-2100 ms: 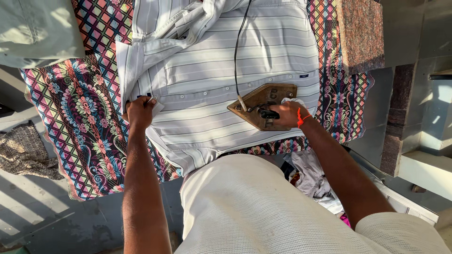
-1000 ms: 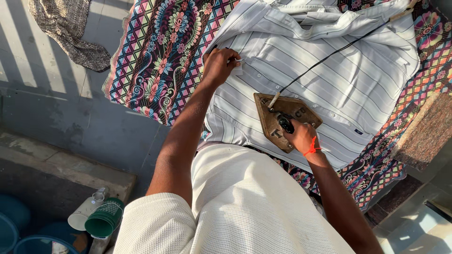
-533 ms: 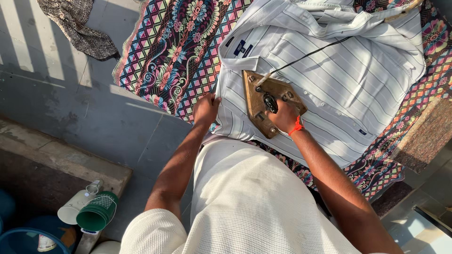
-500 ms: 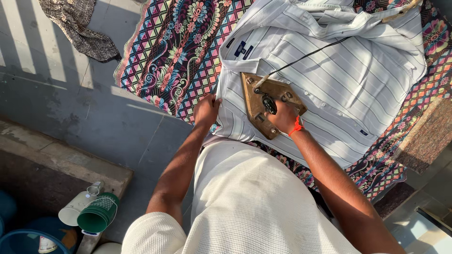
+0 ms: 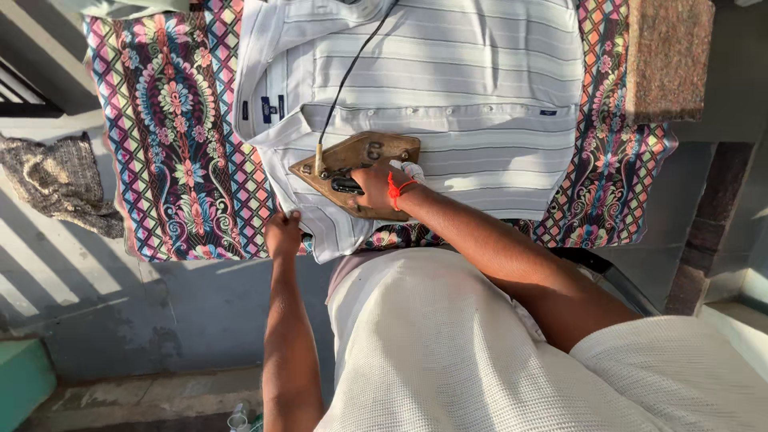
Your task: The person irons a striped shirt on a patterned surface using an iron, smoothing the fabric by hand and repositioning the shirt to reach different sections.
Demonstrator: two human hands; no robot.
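A white shirt with grey stripes (image 5: 480, 88) lies spread on a bright patterned cloth (image 5: 172, 152). A heavy brass-coloured iron (image 5: 356, 164) rests on the shirt's lower left part, its black cord (image 5: 352, 60) running up across the fabric. My right hand (image 5: 376, 186), with an orange thread on the wrist, is shut on the iron's dark handle. My left hand (image 5: 284, 234) pinches the shirt's bottom edge at the near side of the cloth, just left of the iron.
A grey knitted rag (image 5: 60, 180) lies on the grey surface at the left. A brown speckled slab (image 5: 668, 56) sits at the upper right beside the cloth. A stone post (image 5: 704, 232) stands at the right. My white ribbed top fills the bottom.
The view has swung round. The iron has slid toward the shirt's near edge, and my left hand has moved from the shirt's middle down to grip its bottom edge.
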